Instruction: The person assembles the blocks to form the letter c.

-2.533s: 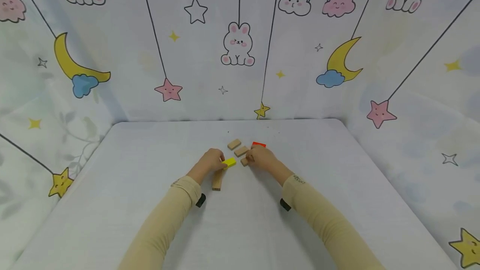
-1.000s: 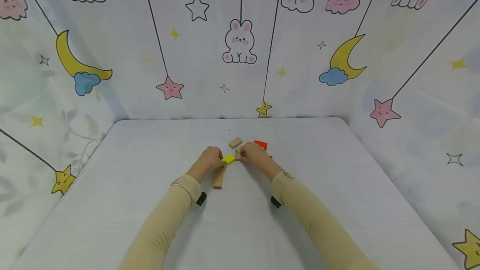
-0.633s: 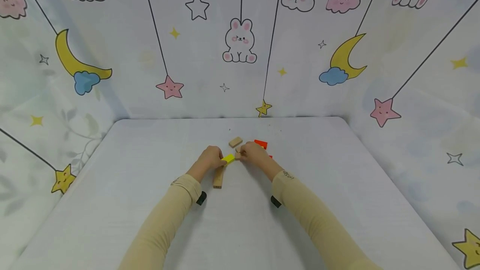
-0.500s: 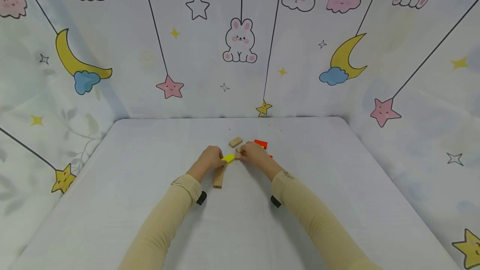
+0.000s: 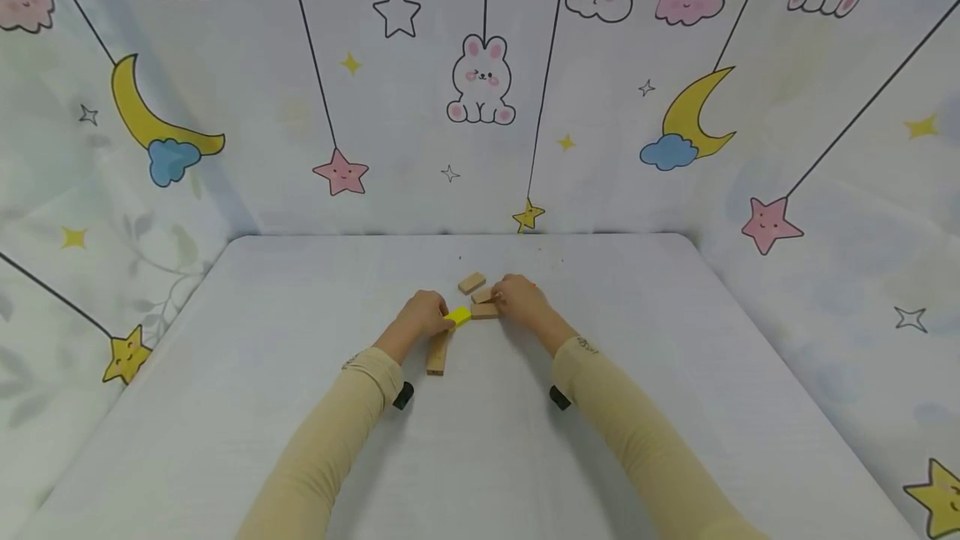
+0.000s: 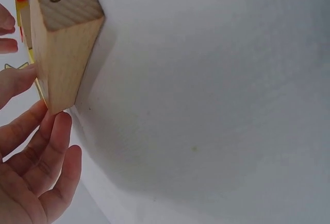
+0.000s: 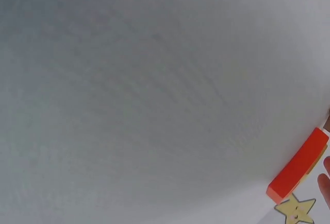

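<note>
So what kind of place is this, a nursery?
Probably a small tabletop play or recording booth: a white cloth-covered table, cartoon bunny-and-rainbow printed curtains on three sides, and small plain wooden blocks beside a yellow block.

The right hand (image 5: 520, 304) covers whatever its fingers hold, so its grip cannot be made out. The red block (image 7: 299, 166) is cut off at the right wrist picture's edge. The numbered wooden block (image 6: 62, 38) runs off the top of the left wrist picture, only digits "28" readable. The left hand (image 5: 422, 317) hides part of the yellow block (image 5: 458, 317).
</note>
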Action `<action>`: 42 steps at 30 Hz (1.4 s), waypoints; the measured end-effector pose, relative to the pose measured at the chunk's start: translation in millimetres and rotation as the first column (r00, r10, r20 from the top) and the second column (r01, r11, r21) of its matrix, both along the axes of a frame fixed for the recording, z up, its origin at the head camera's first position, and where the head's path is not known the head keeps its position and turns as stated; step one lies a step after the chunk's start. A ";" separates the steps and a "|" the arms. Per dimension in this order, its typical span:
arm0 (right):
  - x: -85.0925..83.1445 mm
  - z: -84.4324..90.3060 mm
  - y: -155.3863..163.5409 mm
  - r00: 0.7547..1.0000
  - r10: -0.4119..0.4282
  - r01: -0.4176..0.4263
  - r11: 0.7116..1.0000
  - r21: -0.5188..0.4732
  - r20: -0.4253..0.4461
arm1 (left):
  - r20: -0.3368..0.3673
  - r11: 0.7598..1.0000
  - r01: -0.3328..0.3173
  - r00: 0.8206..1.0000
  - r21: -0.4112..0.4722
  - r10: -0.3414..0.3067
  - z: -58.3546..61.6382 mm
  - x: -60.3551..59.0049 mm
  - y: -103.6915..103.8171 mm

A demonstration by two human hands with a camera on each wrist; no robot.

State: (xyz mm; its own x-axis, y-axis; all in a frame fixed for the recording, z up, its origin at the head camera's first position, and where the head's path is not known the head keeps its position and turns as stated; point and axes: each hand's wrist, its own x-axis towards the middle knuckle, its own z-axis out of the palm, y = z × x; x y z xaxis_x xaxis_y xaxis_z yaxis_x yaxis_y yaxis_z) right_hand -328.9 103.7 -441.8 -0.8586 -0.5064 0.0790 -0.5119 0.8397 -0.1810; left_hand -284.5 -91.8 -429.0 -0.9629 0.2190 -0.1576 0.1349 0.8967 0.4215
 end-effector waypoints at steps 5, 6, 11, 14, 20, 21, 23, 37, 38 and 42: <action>6.3 4.9 0.2 0.999 0.038 -0.038 0.999 -0.004 0.039 | 0.011 1.000 -0.002 1.000 0.004 0.002 -1.0 -0.1 -0.5; 7.2 5.2 0.1 0.998 0.045 -0.045 0.999 0.008 0.042 | 0.010 1.000 -0.002 1.000 0.006 0.002 -0.8 0.0 -0.7; 10.1 6.3 -0.9 0.995 0.006 -0.016 0.995 0.102 0.100 | 0.003 1.000 -0.019 1.000 0.014 0.019 0.4 -0.2 -3.1; 11.1 7.1 -0.8 0.993 -0.024 0.010 0.993 0.118 0.116 | -0.024 1.000 -0.018 1.000 0.009 0.019 1.5 -1.4 -3.3; 10.8 5.1 2.5 0.993 -0.044 0.026 0.986 0.162 0.108 | -0.137 0.996 0.069 0.988 -0.051 -0.075 5.7 -7.8 7.5; 10.9 5.0 3.1 0.993 -0.049 0.029 0.985 0.173 0.108 | -0.156 0.994 0.084 0.983 -0.066 -0.093 6.9 -8.9 11.3; 11.0 5.0 4.4 0.993 -0.054 0.034 0.982 0.188 0.103 | -0.174 0.990 0.108 0.977 -0.090 -0.122 9.1 -11.5 20.0; 14.4 4.5 25.9 0.984 -0.117 0.100 0.987 0.128 0.133 | -0.111 0.975 0.111 0.985 -0.194 -0.134 0.3 -24.3 52.6; 14.7 4.9 26.6 0.985 -0.116 0.099 0.986 0.133 0.129 | -0.114 0.974 0.110 0.984 -0.198 -0.135 0.3 -24.3 53.0; 15.5 5.1 30.5 0.986 -0.123 0.105 0.983 0.153 0.113 | -0.131 0.974 0.111 0.982 -0.196 -0.138 0.8 -23.4 53.8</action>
State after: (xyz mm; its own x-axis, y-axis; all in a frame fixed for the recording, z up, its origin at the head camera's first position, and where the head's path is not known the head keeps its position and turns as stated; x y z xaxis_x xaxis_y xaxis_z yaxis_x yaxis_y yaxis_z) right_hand -313.4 134.2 -436.7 -0.9101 -0.4029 -0.0972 -0.3929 0.9133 -0.1073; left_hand -307.9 -38.0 -428.1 -0.9454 0.3185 -0.0695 0.2974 0.9299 0.2163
